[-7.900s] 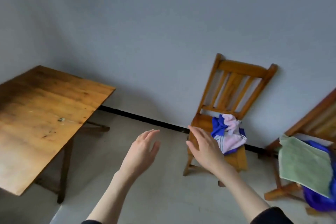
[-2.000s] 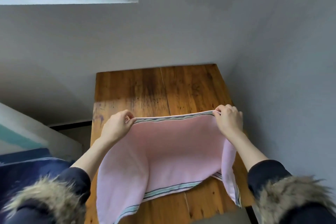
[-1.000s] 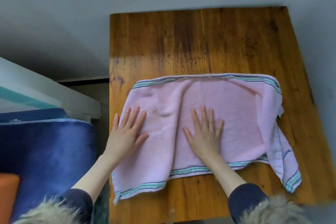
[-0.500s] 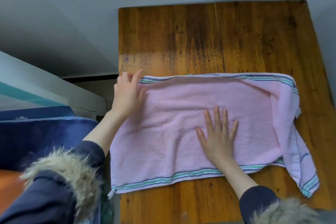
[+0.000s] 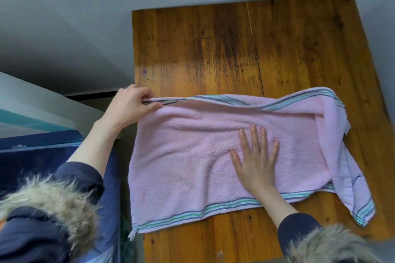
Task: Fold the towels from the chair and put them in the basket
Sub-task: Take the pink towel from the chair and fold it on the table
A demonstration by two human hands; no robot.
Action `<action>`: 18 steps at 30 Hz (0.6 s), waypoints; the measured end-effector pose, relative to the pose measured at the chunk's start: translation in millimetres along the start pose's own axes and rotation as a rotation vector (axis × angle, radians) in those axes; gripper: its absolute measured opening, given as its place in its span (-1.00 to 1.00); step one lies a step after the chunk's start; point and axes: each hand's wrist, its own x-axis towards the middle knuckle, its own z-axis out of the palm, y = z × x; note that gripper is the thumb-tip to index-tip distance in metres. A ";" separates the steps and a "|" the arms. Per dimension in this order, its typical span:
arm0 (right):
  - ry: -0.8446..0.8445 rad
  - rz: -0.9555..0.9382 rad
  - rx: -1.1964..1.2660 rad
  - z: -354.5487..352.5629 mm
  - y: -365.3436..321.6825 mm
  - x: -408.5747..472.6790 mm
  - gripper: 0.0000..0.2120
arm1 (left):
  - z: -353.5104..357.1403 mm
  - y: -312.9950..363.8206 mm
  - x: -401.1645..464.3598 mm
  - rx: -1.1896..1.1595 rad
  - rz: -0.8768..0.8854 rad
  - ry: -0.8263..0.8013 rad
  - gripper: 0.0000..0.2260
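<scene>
Pink towel lies spread on the wooden surface, long axis running left to right. Left hand pinches its far-left corner, fingers clamped on the hem. Right hand presses flat at centre, fingers straight and apart.

worn, dark-stained wooden table | plain grey wall behind | dark blue fabric surface left

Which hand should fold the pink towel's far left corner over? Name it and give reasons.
Left. The left hand already pinches the far left corner of the pink striped-edge terry towel; the right hand lies flat mid-towel, anchoring it.
</scene>
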 end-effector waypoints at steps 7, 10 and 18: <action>-0.004 0.012 -0.012 -2.4 -2.0 -0.5 -0.37 | -21.7 -2.5 12.7 0.059 -0.021 0.194 -0.74; -0.006 0.010 -0.008 -3.9 -2.2 -1.0 -0.36 | -15.3 -4.7 12.1 -0.003 0.002 0.130 -0.88; -0.009 0.012 -0.017 -4.9 -2.7 -1.2 -0.35 | -1.1 -30.9 6.7 0.247 -0.048 0.365 -0.65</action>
